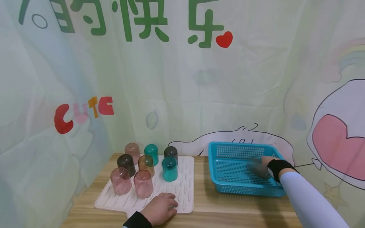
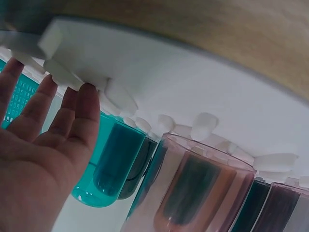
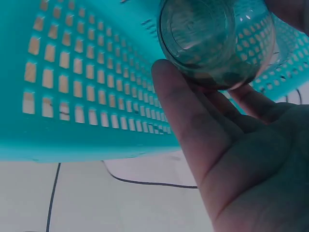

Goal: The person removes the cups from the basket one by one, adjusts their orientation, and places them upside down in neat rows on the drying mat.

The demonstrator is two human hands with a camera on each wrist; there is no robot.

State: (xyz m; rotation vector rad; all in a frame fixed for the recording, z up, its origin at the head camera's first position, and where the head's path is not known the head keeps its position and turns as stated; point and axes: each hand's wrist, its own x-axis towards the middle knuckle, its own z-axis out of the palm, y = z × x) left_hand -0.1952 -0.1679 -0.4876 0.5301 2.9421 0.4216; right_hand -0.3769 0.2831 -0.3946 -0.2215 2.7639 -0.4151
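In the head view my right hand (image 1: 268, 162) reaches into the blue plastic basket (image 1: 217, 186) and holds a smoky grey glass (image 1: 256, 167), blurred there. The right wrist view shows the fingers and thumb around this see-through glass (image 3: 217, 43), close to the basket's perforated wall (image 3: 72, 72). My left hand (image 1: 161, 209) rests at the front of a white ribbed drying mat (image 1: 185, 190), fingers loosely bent, nothing held. Closest to it stands an upside-down pink glass (image 1: 143, 185); a teal glass (image 2: 116, 159) appears beside the fingers in the left wrist view.
Several more upturned glasses stand on the mat's left and back, among them an amber glass (image 1: 146, 164), a dark grey glass (image 1: 126, 164) and a teal glass (image 1: 170, 172). A wooden table (image 1: 202, 180) lies beneath. Behind it hangs a printed cloth (image 1: 185, 110).
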